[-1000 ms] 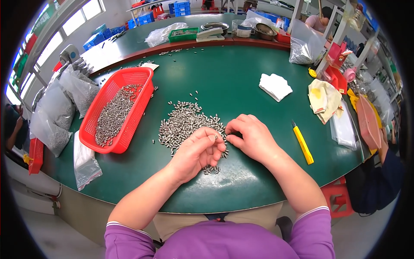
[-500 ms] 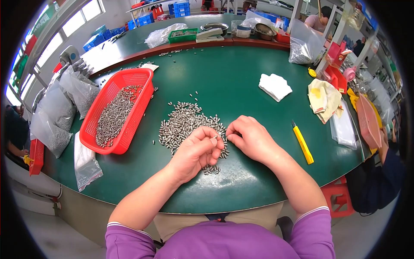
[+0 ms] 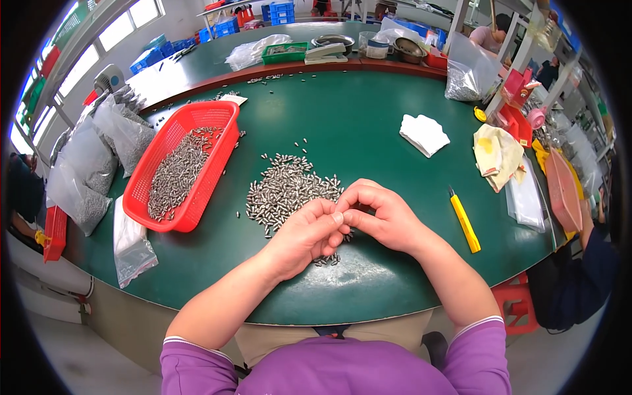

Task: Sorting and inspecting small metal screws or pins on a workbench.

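On the green tabletop lies a loose heap of small silvery metal parts (image 3: 280, 191), each short and pointed. Over its near right side, my left hand (image 3: 306, 234) and my right hand (image 3: 382, 216) meet, fingertips touching. Thumb and forefinger of the left are pinched, its other fingers curled; a tiny metal part showed at this pinch a moment ago, but fingers cover it now. My right hand is pinched too, and whatever it may hold is hidden. To the left stands a red perforated basket (image 3: 214, 174) partly filled with the same kind of parts.
Plastic bags of parts (image 3: 85, 164) crowd the left edge, with a flat clear bag (image 3: 131, 247) nearer. At right lie a yellow knife (image 3: 465, 222), a white cloth (image 3: 424, 135) and a stained cloth (image 3: 498, 155). A green tray (image 3: 284, 54) and bowls stand along the back.
My right hand has moved left and closed in on the left, so the fingertips that were apart now touch. The view has shifted slightly.
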Action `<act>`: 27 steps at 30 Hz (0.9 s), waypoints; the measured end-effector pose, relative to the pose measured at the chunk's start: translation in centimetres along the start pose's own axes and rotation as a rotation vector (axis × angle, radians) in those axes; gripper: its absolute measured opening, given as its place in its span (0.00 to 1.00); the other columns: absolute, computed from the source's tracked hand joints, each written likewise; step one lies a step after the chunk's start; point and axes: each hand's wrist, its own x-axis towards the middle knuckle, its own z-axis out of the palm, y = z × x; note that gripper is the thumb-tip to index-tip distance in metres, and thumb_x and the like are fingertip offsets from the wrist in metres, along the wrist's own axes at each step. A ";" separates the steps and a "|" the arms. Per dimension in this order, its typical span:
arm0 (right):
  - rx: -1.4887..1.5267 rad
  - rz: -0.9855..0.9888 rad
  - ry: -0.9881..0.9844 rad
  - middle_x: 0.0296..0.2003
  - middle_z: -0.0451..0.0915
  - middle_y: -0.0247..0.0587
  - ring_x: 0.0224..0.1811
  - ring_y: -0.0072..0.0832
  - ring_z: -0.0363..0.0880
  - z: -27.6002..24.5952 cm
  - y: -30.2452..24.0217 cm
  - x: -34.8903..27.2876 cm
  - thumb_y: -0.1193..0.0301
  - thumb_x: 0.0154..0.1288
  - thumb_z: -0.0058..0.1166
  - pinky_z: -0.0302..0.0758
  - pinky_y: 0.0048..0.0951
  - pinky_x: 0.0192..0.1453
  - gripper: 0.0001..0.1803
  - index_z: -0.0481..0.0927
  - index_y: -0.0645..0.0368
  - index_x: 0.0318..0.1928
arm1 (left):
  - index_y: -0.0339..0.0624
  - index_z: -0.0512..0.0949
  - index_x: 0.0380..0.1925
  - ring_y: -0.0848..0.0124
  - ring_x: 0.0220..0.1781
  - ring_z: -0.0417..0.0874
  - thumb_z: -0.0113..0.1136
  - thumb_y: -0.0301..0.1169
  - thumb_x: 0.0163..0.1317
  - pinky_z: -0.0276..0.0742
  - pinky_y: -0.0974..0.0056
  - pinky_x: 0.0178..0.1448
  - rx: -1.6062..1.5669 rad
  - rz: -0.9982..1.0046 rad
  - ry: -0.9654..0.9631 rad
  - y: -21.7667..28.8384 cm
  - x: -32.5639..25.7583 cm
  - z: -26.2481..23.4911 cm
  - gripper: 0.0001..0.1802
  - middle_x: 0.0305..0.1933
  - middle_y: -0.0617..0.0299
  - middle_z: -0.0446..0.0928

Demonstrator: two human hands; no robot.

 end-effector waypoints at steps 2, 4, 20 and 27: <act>-0.091 -0.067 0.018 0.35 0.73 0.33 0.37 0.20 0.72 0.0 -0.1 0.0 0.74 0.61 0.53 0.70 0.21 0.42 0.04 0.77 0.59 0.36 | 0.41 0.67 0.40 0.80 0.28 0.70 0.47 0.33 0.65 0.68 0.75 0.30 -0.022 0.007 -0.007 0.0 0.1 0.0 0.09 0.33 0.64 0.73; -0.069 0.042 0.122 0.32 0.73 0.33 0.35 0.21 0.72 0.0 -0.3 0.0 0.74 0.60 0.54 0.70 0.21 0.40 0.04 0.78 0.59 0.36 | 0.41 0.67 0.40 0.80 0.27 0.69 0.47 0.33 0.66 0.68 0.74 0.29 -0.043 0.014 -0.009 -0.1 0.1 -0.2 0.09 0.33 0.64 0.73; -0.637 0.007 0.059 0.32 0.74 0.35 0.40 0.36 0.72 -0.8 1.1 -0.6 0.71 0.50 0.57 0.72 0.35 0.44 0.06 0.78 0.51 0.31 | 0.41 0.68 0.39 0.77 0.28 0.68 0.36 0.36 0.69 0.66 0.72 0.31 -0.125 0.033 0.035 0.1 0.4 -0.4 0.13 0.34 0.61 0.72; -0.647 -0.037 0.101 0.32 0.73 0.37 0.39 0.34 0.73 -0.6 0.6 -0.3 0.73 0.54 0.56 0.72 0.31 0.44 0.05 0.76 0.56 0.33 | 0.42 0.68 0.38 0.82 0.25 0.67 0.48 0.32 0.65 0.65 0.76 0.28 -0.063 0.012 0.027 0.1 0.2 -0.3 0.06 0.31 0.66 0.72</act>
